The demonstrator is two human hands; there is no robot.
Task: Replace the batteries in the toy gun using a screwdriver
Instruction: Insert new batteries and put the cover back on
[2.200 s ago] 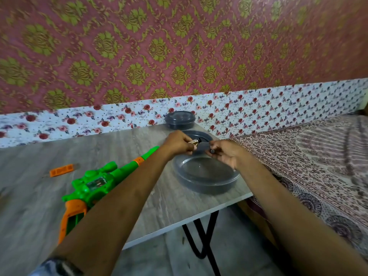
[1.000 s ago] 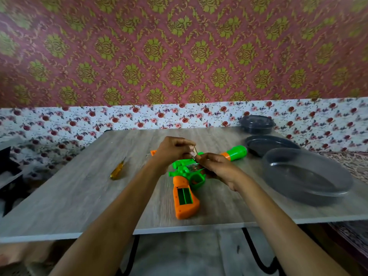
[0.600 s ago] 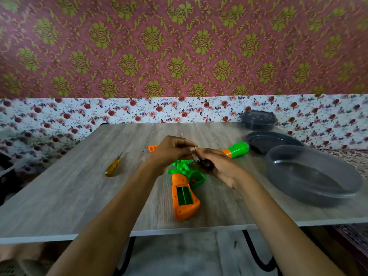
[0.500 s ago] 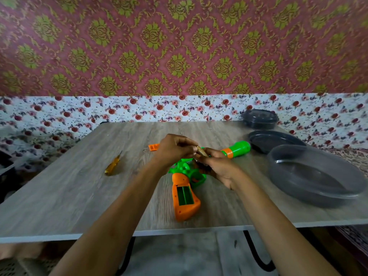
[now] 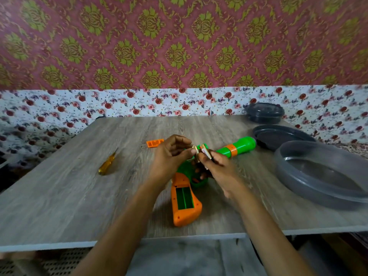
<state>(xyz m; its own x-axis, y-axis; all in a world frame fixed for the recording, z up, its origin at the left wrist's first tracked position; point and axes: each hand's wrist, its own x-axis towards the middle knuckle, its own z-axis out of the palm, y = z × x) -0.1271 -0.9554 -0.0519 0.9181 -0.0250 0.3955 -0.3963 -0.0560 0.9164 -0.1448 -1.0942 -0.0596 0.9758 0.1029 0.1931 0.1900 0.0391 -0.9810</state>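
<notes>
— Where is the toy gun (image 5: 186,217), and what are my hands doing?

— It lies on the table (image 5: 69,196) at the centre of the frame. The orange grip is toward you with its battery bay (image 5: 184,198) uncovered, and the green barrel points to the upper right. Your left hand (image 5: 171,156) and right hand (image 5: 219,170) meet just above it, fingers curled, pinching the batteries (image 5: 205,153) between them. Your left thumb is on one gold end and your right thumb on the other cell.

— What is hidden?

— Your hands cover the gun's middle, and your right palm hides the batteries' lower ends; how many you hold I cannot tell. The big grey bowl (image 5: 318,176) is cut off by the right edge, with a dark lid (image 5: 278,136) and a closed tub (image 5: 264,113) behind it. The screwdriver (image 5: 107,165) at left centre is blurred, its tip hard to see. The orange cover (image 5: 155,143) lies just left of your left hand.

— Any writing?

— The batteries carry a label, too blurred to read.
</notes>
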